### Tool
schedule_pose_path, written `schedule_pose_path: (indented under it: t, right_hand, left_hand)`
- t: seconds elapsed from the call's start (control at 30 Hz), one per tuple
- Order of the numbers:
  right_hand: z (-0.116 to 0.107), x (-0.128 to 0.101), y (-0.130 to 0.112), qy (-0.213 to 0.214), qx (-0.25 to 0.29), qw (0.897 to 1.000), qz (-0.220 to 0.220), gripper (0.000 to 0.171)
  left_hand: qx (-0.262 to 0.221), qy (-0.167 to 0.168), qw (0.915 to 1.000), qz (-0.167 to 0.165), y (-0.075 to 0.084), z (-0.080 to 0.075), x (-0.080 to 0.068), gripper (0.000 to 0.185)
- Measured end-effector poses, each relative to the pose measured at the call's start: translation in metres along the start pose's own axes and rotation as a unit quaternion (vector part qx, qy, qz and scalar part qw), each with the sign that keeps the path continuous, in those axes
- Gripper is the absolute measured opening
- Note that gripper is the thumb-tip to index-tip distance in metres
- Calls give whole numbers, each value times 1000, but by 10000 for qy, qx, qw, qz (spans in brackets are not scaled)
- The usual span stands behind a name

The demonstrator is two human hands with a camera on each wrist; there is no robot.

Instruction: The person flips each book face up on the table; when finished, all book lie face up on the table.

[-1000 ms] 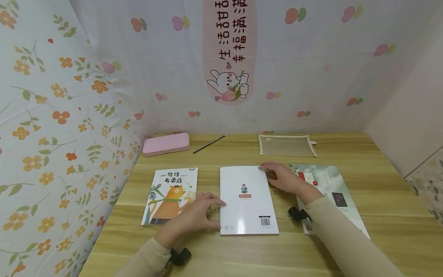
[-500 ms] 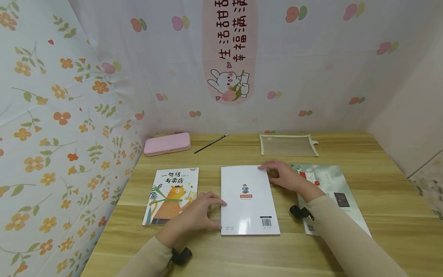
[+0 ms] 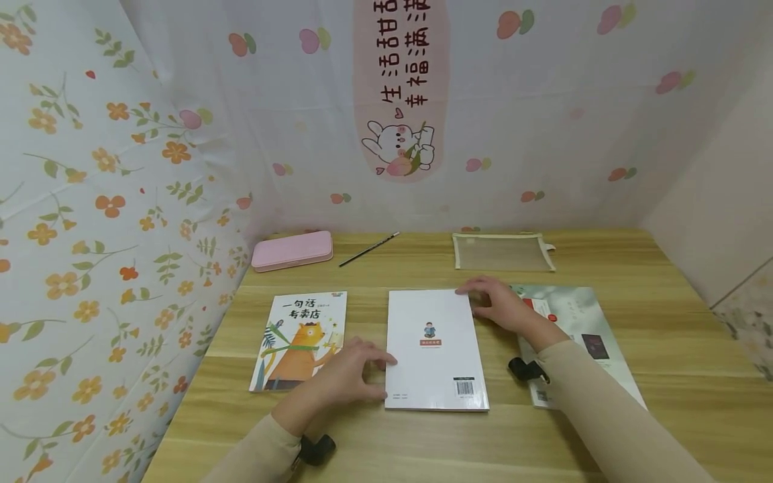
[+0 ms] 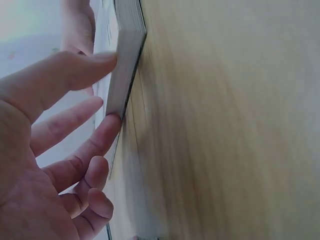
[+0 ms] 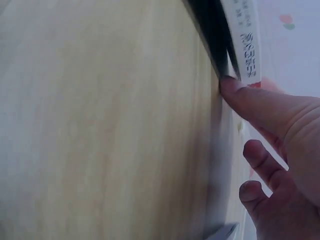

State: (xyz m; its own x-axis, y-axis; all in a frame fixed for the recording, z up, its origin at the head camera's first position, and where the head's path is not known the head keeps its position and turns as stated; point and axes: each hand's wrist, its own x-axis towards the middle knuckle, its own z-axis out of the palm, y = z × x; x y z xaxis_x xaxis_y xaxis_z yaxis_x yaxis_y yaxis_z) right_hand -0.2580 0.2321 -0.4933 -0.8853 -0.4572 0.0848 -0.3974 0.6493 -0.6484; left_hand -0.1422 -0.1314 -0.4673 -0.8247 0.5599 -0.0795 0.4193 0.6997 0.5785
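- A wood-grain table (image 3: 574,255) fills the lower half of the frame, with a flowered cloth (image 3: 102,241) along the left and a fruit-print curtain (image 3: 531,121) across the top.
- Bottom centre-left and right of centre: a black wrist camera (image 3: 317,449) and another wrist camera (image 3: 527,370), beside beige sleeves (image 3: 610,409).
- Lower centre-left: the left hand (image 3: 341,376), thumb and fingers apart, tips touching the white book's left edge and cover.
- Lower centre: the white book (image 3: 435,372) lies back cover up, barcode at its lower right; the right wrist view shows its lettered spine over a dark band.
- Right of centre: the right hand (image 3: 501,305), thumb and index apart, touching the book's top right corner area.
- Lower left: a picture book (image 3: 302,359) with an orange animal, partly behind the left hand.
- Lower right: a pale green book (image 3: 576,322), partly under the right forearm.
- Mid-frame, farthest back, left to right: a pink pencil case (image 3: 292,250), a dark pencil (image 3: 368,249) and a mesh zip pouch (image 3: 504,253).
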Motion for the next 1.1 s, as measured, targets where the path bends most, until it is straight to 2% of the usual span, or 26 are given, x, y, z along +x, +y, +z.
schedule_pose_path:
  t: [0.1, 0.27, 0.43, 0.63, 0.73, 0.97, 1.1]
  right_hand:
    - [-1, -2, 1, -54, 28, 10000, -11, 45]
    - [-4, -5, 1, -75, 136, 9999, -47, 43]
    - [-5, -7, 2, -89, 251, 9996, -54, 42]
    - [-8, -10, 1, -151, 295, 9994, -35, 39]
    - [-9, -12, 1, -178, 268, 9995, -32, 39]
    - [-12, -20, 1, -106, 278, 9996, 30, 38]
    - [-13, -24, 3, 27, -46, 10000, 54, 37]
  left_hand:
    - [97, 45, 9999, 57, 1, 2, -3, 40]
    - [268, 50, 9996, 89, 3, 2, -5, 43]
    - [287, 42, 9996, 52, 2, 2, -7, 50]
    - [335, -38, 9993, 154, 3, 6, -9, 68]
    - [393, -55, 9992, 77, 4, 8, -9, 72]
    - [611, 73, 9981, 5, 7, 8, -10, 67]
    - [572, 317, 9978, 68, 9, 4, -13, 58]
